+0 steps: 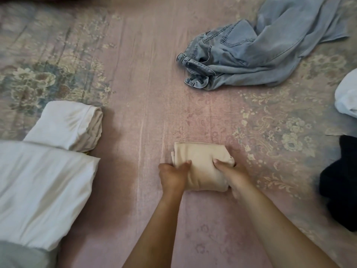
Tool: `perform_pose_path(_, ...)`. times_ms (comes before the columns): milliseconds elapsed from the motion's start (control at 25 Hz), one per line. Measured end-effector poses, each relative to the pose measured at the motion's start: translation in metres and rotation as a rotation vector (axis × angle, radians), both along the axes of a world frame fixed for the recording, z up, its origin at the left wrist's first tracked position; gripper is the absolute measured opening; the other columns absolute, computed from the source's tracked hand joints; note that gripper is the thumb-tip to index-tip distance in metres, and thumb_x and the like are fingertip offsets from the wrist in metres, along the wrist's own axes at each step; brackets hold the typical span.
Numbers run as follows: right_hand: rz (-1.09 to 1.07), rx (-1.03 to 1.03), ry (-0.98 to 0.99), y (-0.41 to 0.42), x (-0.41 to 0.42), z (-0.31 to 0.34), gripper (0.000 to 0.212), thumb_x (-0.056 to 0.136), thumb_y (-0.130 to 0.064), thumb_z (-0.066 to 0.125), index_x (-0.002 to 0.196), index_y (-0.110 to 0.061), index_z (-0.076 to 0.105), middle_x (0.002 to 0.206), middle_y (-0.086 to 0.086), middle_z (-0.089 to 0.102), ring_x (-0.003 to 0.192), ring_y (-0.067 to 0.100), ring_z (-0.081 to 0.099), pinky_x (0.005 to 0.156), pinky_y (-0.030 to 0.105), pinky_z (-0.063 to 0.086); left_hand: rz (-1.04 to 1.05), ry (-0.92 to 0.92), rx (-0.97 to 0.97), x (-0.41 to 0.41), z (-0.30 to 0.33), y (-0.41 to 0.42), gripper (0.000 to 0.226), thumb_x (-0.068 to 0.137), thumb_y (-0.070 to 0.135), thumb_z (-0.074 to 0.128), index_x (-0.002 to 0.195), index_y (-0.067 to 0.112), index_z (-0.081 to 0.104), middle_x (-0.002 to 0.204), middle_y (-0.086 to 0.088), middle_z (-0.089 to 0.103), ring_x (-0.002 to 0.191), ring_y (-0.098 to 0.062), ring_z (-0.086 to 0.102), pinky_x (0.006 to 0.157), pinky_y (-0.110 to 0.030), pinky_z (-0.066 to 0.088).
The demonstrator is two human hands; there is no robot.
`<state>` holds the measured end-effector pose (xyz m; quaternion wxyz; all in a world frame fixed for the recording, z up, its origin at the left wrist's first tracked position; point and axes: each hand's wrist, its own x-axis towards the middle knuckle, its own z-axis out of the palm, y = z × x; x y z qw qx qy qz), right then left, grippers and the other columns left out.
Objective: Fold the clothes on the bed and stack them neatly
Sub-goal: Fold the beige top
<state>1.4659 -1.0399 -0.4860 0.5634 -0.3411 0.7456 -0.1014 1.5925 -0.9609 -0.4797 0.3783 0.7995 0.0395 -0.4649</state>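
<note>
Head view. A folded beige garment [201, 165] is shown lying on the pink floral bedspread [146, 93], near the lower centre. It is gripped at its left side by the left hand [172, 176], the thumb laid on top and the fingers curled under the edge. Its right side is held by the right hand [234, 175], the thumb pressed onto the cloth and the remaining fingers tucked beneath. A folded white garment [67, 125] is seen to the left, resting against a white pillow [42, 190]. Crumpled light-blue jeans [251, 53] are spread unfolded at the upper right. A white cloth [347, 95] and a dark garment [342, 182] are partly cut off at the right edge
</note>
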Motion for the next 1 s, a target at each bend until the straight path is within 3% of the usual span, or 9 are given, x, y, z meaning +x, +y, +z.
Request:
perform_pose_path(80,0.085,0.151,-0.1,-0.005,-0.003,0.006,0.044,0.088,-0.024,0.079,0.125,-0.006,0.064,0.119,0.014,0.07,0.111,0.03,0.067,0.086,0.037,0.053,-0.026,0.093,0.011,0.009,0.001,0.002,0.039,0.087,0.026,0.08,0.11,-0.003,0.068,0.105,-0.017,0.072,0.098,-0.033,0.068,0.086,-0.038,0.055)
perform_pose_path(200,0.135,0.246,-0.236,0.002,-0.015,0.023,0.039,0.09,-0.017,0.077,0.125,-0.006,0.064,0.121,0.016,0.07,0.114,0.031,0.065,0.094,0.041,0.052,-0.11,0.128,-0.091,0.015,0.008,0.023,0.037,0.088,0.028,0.078,0.118,0.011,0.068,0.11,-0.01,0.072,0.1,-0.026,0.068,0.085,-0.037,0.054)
perform_pose_path(400,0.146,0.304,-0.578,0.048,-0.033,0.078,0.033,0.092,0.003,0.066,0.125,-0.003,0.064,0.122,0.019,0.07,0.112,0.031,0.068,0.1,0.053,0.052,0.045,0.347,-0.348,0.017,0.059,0.106,0.045,0.089,0.018,0.075,0.13,0.026,0.059,0.122,-0.007,0.07,0.11,-0.03,0.067,0.081,-0.05,0.058)
perform_pose_path(560,0.259,0.514,-0.606,0.104,-0.036,0.127,0.031,0.098,-0.012,0.061,0.128,-0.008,0.064,0.122,0.017,0.071,0.113,0.031,0.069,0.095,0.052,0.056,0.166,0.428,-0.427,0.002,0.125,0.191,0.064,0.076,0.024,0.077,0.136,0.026,0.056,0.127,-0.009,0.069,0.112,-0.029,0.065,0.083,-0.044,0.057)
perform_pose_path(640,0.285,0.618,-0.598,0.137,-0.03,0.154,0.034,0.1,-0.024,0.059,0.128,-0.006,0.065,0.122,0.019,0.071,0.109,0.032,0.07,0.101,0.054,0.051,0.25,0.444,-0.446,-0.005,0.157,0.238,0.064,0.077,0.02,0.073,0.138,0.022,0.055,0.126,-0.014,0.068,0.107,-0.029,0.066,0.079,-0.039,0.057)
perform_pose_path(720,0.34,0.7,-0.599,0.169,-0.02,0.178,0.042,0.1,-0.035,0.056,0.125,-0.002,0.065,0.111,0.025,0.072,0.092,0.035,0.072,0.108,0.056,0.044,0.317,0.441,-0.454,-0.006,0.183,0.281,0.063,0.079,0.015,0.069,0.14,0.021,0.053,0.124,-0.017,0.068,0.101,-0.029,0.066,0.076,-0.037,0.057)
perform_pose_path(800,0.411,0.719,-0.598,0.196,-0.003,0.2,0.046,0.101,-0.036,0.055,0.126,0.0,0.064,0.089,0.028,0.071,0.069,0.033,0.067,0.102,0.052,0.048,0.344,0.409,-0.47,0.003,0.205,0.317,0.062,0.08,0.012,0.066,0.14,0.023,0.052,0.126,-0.018,0.066,0.102,-0.029,0.065,0.078,-0.036,0.057)
perform_pose_path(840,0.44,0.703,-0.6,0.205,0.006,0.207,0.044,0.101,-0.033,0.055,0.126,0.001,0.064,0.088,0.027,0.071,0.069,0.033,0.066,0.097,0.049,0.05,0.337,0.389,-0.474,0.01,0.212,0.328,0.061,0.081,0.01,0.065,0.14,0.022,0.052,0.127,-0.018,0.066,0.103,-0.029,0.065,0.081,-0.036,0.056)
perform_pose_path(1000,0.439,0.621,-0.634,0.217,0.056,0.215,0.032,0.099,-0.015,0.056,0.128,-0.004,0.063,0.125,0.02,0.069,0.113,0.033,0.065,0.103,0.049,0.047,0.278,0.342,-0.455,0.065,0.213,0.34,0.047,0.091,0.004,0.061,0.136,0.016,0.057,0.124,-0.017,0.068,0.101,-0.027,0.065,0.084,-0.035,0.055)
